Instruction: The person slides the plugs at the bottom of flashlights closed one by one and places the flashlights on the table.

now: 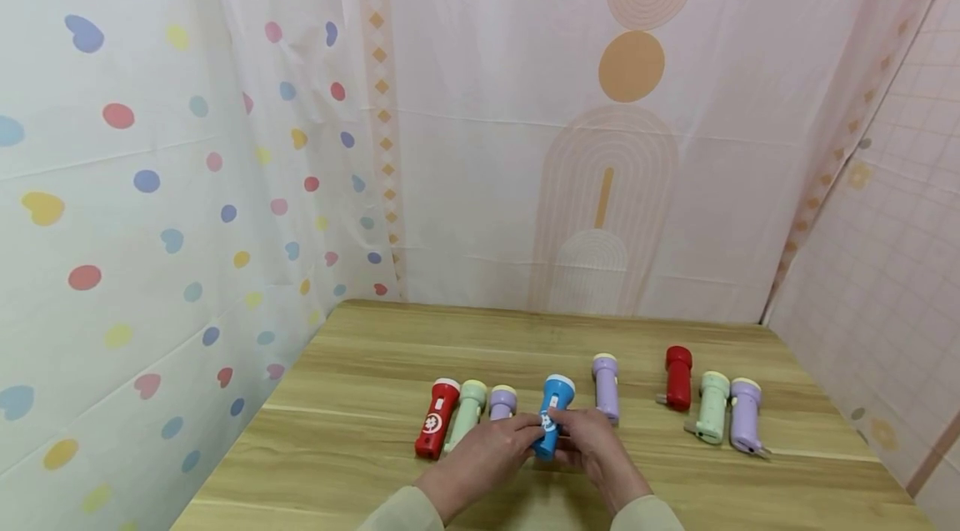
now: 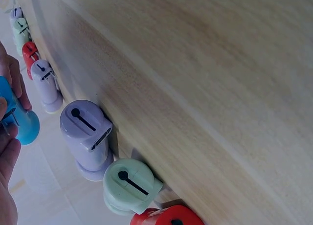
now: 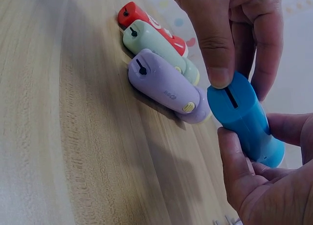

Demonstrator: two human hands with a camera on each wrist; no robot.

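A blue flashlight [image 1: 558,389] with a white lens ring and a white emblem is held between both hands, close over the wooden table. My left hand [image 1: 486,448] pinches its lower body from the left, thumb by the slotted end in the right wrist view. From the other side my right hand [image 1: 597,449] grips the barrel, its fingers [image 3: 233,149] against the blue plastic. Thin metal prongs [image 2: 11,116] show at the blue flashlight's side in the left wrist view. Left of the hands lie a red flashlight [image 1: 437,418], a pale green flashlight [image 1: 469,406] and a purple flashlight [image 1: 502,400].
Behind my right hand is another purple flashlight [image 1: 606,381]. Farther right lie a dark red flashlight [image 1: 678,381], a green one [image 1: 712,406] and a purple one [image 1: 746,414], with plug parts sticking out. Patterned curtains [image 1: 480,181] enclose the wooden table [image 1: 337,398].
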